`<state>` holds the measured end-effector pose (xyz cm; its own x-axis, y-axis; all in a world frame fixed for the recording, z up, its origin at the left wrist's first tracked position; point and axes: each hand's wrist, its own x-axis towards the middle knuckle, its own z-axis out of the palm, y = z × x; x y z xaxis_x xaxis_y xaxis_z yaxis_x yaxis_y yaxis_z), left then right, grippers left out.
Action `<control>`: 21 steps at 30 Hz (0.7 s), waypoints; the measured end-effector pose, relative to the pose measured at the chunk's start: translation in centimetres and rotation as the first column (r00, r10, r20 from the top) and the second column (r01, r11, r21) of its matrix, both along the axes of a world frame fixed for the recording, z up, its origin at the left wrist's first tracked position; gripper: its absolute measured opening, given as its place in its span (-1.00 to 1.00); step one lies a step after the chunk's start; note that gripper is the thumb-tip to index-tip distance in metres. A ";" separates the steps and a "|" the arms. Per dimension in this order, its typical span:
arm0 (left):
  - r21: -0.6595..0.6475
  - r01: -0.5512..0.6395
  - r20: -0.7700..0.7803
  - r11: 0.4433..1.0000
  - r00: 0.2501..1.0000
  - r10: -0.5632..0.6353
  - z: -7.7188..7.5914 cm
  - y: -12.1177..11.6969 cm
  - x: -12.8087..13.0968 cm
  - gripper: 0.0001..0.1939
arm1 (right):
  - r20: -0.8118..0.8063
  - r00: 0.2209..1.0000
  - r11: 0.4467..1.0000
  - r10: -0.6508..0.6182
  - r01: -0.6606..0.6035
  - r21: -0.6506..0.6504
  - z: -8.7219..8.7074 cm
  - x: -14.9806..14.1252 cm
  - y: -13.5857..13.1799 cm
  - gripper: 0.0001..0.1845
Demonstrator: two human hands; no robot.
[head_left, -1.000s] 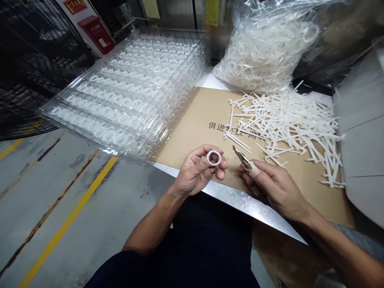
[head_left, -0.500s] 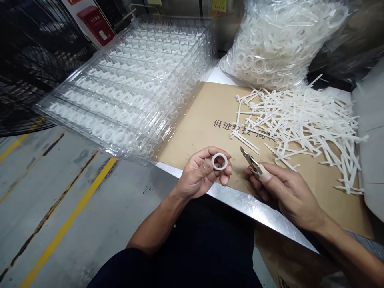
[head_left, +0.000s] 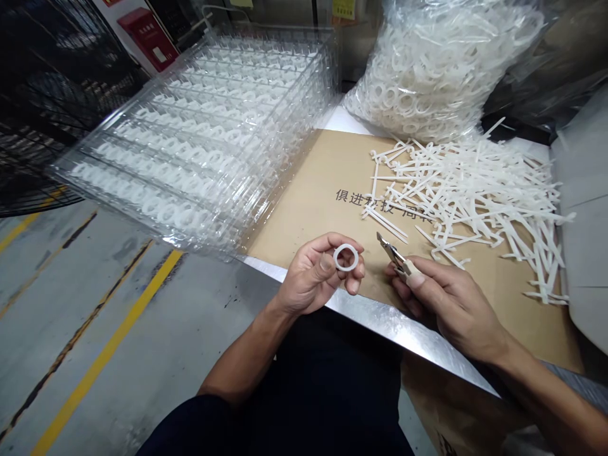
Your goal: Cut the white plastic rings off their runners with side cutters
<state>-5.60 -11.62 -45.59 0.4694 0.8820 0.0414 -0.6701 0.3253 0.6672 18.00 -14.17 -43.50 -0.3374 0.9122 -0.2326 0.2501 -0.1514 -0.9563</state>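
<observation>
A white plastic ring (head_left: 337,265) is pinched between the thumb and fingers of my left hand (head_left: 311,272), its round opening turned toward me. To its right, my right hand (head_left: 451,297) grips a utility knife (head_left: 393,252) with a pale handle, the metal tip pointing up and left. The tip and the ring are apart. Both hands hover over the front edge of a cardboard sheet (head_left: 304,209) with printed characters. Beyond the right hand lies a loose heap of white plastic sprue sticks (head_left: 475,190).
Clear plastic trays (head_left: 190,145) filled with rows of white rings are stacked at the left. A clear bag of rings (head_left: 427,82) stands at the back. A white panel (head_left: 586,209) borders the right side, and a fan (head_left: 42,120) stands at far left.
The whole view has shifted slightly, with the scene sliding a little left. Both hands keep nearly the same pose, still holding the ring and the knife.
</observation>
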 end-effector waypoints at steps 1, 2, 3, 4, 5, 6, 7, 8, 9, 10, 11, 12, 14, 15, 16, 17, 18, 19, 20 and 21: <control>0.000 0.000 -0.005 1.000 1.000 0.000 0.0 0.0 0.0 -0.63 | 0.005 1.000 1.000 0.001 -0.001 0.002 0.0 0.0 0.0 -0.58; -0.001 -0.002 -0.011 1.000 1.000 0.002 0.0 0.0 0.0 -0.63 | 0.010 1.000 1.000 0.002 -0.002 0.004 0.1 -0.1 0.1 -0.58; -0.002 -0.003 -0.018 1.000 1.000 0.003 0.0 0.0 0.0 -0.62 | 0.014 1.000 1.000 0.004 -0.004 0.007 0.1 -0.1 0.1 -0.58; -0.002 -0.004 -0.023 1.000 1.000 0.004 0.1 0.0 0.0 -0.61 | 0.017 1.000 1.000 0.003 -0.003 0.009 0.1 -0.1 0.1 -0.58; 0.000 -0.006 -0.025 1.000 1.000 0.006 0.1 0.0 0.0 -0.59 | 0.016 1.000 1.000 0.003 -0.003 0.008 0.1 -0.1 0.1 -0.59; 0.003 -0.009 -0.024 1.000 1.000 0.010 0.2 0.0 0.1 -0.58 | 0.013 1.000 1.000 0.001 -0.002 0.008 0.1 -0.2 0.1 -0.59; 0.008 -0.014 -0.020 1.000 1.000 0.014 0.2 0.0 0.1 -0.58 | 0.010 1.000 1.000 0.000 0.000 0.008 0.1 -0.1 0.1 -0.59; 0.013 -0.019 -0.014 1.000 1.000 0.019 0.3 0.0 0.1 -0.59 | 0.008 1.000 1.000 -0.001 0.001 0.008 0.1 -0.1 0.1 -0.59; 0.018 -0.025 -0.008 1.000 1.000 0.025 0.3 0.1 0.2 -0.62 | 0.009 1.000 1.000 0.000 0.000 0.011 0.0 -0.1 0.1 -0.59; 0.023 -0.030 -0.002 0.999 1.000 0.030 0.3 0.1 0.2 -0.65 | 0.013 1.000 1.000 0.000 0.000 0.014 0.0 -0.1 0.1 -0.59; 0.028 -0.034 0.002 0.999 0.999 0.034 0.3 0.1 0.3 -0.69 | 0.020 1.000 1.000 0.002 -0.002 0.018 0.0 -0.1 0.1 -0.59; 0.035 -0.038 0.004 0.999 0.999 0.038 0.3 0.1 0.3 -0.71 | 0.029 1.000 1.000 0.004 -0.004 0.021 -0.1 0.0 0.1 -0.59; 0.050 -0.048 0.004 0.998 0.999 0.048 0.2 0.1 0.3 -0.73 | 0.044 0.999 1.000 0.010 -0.011 0.026 -0.1 0.0 0.1 -0.58; 0.057 -0.053 0.002 0.997 0.999 0.053 0.2 0.1 0.4 -0.72 | 0.049 0.999 1.000 0.011 -0.013 0.028 -0.1 0.1 0.1 -0.58; 0.061 -0.056 -0.001 0.997 0.998 0.056 0.1 0.2 0.4 -0.72 | 0.050 0.999 0.999 0.012 -0.014 0.029 0.0 0.1 0.1 -0.58; 0.064 -0.058 -0.006 0.996 0.998 0.059 0.1 0.2 0.4 -0.72 | 0.049 0.999 0.999 0.012 -0.014 0.030 0.0 0.1 0.1 -0.58; 0.062 -0.061 -0.014 0.996 0.998 0.062 0.1 0.2 0.4 -0.71 | 0.046 0.999 0.999 0.010 -0.012 0.030 0.0 0.1 0.1 -0.59; 0.059 -0.065 -0.027 0.996 0.997 0.067 0.1 0.2 0.3 -0.70 | 0.043 0.999 1.000 0.010 -0.011 0.029 0.0 0.1 0.0 -0.59; 0.053 -0.070 -0.047 0.996 0.996 0.072 0.1 0.2 0.3 -0.69 | 0.040 0.999 1.000 0.011 -0.012 0.027 0.0 0.1 0.0 -0.60; 0.046 -0.076 -0.068 0.996 0.994 0.079 0.1 0.1 0.3 -0.68 | 0.036 0.999 1.000 0.011 -0.012 0.025 0.0 0.1 0.0 -0.60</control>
<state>-5.31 -11.49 -45.47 0.4025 0.9141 0.0498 -0.6433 0.2437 0.7258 18.13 -14.18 -43.48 -0.3400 0.9140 -0.2214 0.2857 -0.1239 -0.9503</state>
